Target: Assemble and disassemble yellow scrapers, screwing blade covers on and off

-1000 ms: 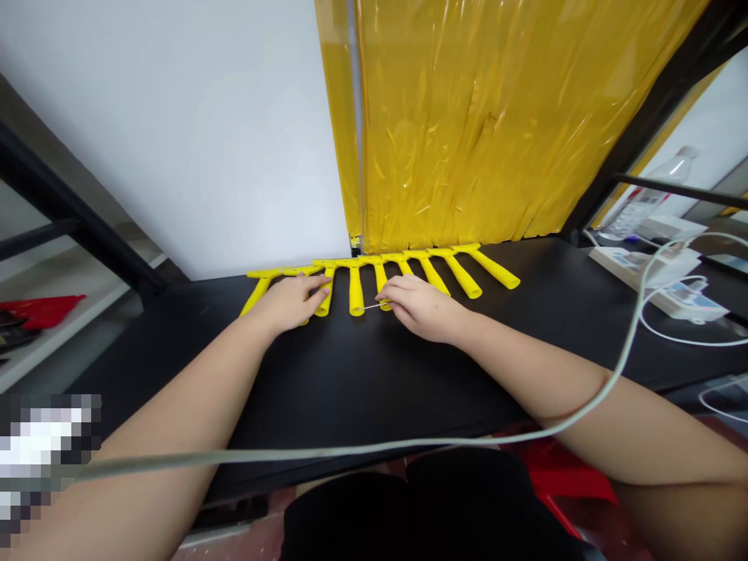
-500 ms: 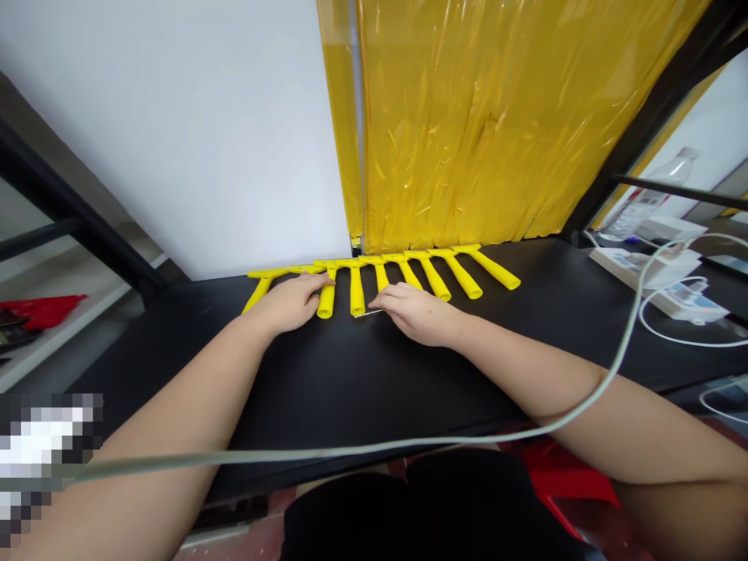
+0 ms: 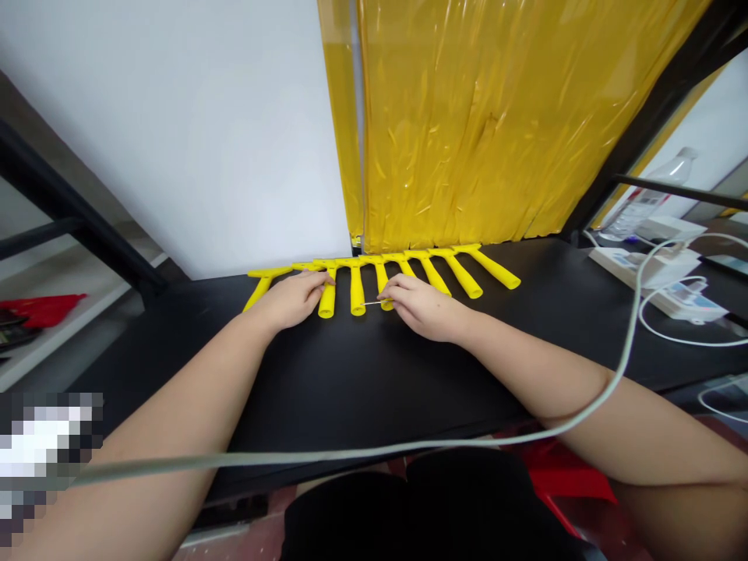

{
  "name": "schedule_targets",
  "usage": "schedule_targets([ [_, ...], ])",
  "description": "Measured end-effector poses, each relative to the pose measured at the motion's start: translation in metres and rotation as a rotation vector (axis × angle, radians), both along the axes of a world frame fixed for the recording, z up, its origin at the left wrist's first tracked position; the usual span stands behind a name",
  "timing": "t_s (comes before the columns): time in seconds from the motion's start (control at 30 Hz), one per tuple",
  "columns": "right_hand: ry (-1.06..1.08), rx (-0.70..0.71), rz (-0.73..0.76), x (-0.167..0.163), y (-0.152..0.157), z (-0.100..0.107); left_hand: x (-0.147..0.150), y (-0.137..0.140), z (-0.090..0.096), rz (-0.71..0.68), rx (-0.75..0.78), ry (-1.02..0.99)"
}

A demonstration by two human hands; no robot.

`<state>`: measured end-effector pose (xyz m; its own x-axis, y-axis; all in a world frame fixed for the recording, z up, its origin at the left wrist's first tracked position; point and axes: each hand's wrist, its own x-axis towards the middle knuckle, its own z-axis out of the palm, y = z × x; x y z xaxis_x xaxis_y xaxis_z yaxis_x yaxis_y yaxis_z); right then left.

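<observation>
Right hand [image 3: 425, 309] — rod [image 3: 372, 303] held, yellow handles [image 3: 358, 287]

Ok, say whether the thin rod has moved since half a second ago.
Yes: the thin rod has shifted forward, nearer the bottom edge of the yellow sheet.

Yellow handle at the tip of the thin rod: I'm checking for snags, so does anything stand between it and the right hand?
Nothing visible blocks it: only the thin rod, held in the right hand, reaches across toward the yellow handle. The pale cable runs lower in the picture.
</observation>
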<state>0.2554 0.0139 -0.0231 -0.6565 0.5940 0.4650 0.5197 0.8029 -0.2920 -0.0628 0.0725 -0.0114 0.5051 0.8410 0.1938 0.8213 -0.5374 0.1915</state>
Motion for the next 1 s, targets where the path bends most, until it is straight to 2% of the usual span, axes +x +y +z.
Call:
schedule_targets([
  [0.17, 0.065, 0.016, -0.066, 0.017, 0.002, 0.013, -0.001, -0.003, 0.005, -0.032, 0.026, -0.022],
  [0.27, 0.078, 0.022, -0.138, 0.030, 0.008, 0.017, -0.002, -0.008, 0.008, -0.085, -0.008, -0.027],
  [0.4, 0.064, 0.017, -0.256, 0.043, 0.016, 0.019, -0.004, -0.014, 0.011, -0.104, -0.083, 0.022],
  [0.63, 0.033, 0.002, -0.369, 0.060, 0.026, 0.018, -0.004, -0.016, 0.013, -0.091, -0.075, 0.047],
  [0.77, 0.130, -0.034, -0.443, 0.076, 0.035, 0.021, -0.005, -0.015, 0.012, -0.095, -0.065, 0.041],
  [1.0, 0.347, -0.142, -0.715, 0.115, 0.048, 0.032, -0.005, -0.015, 0.013, -0.090, -0.065, 0.023],
])
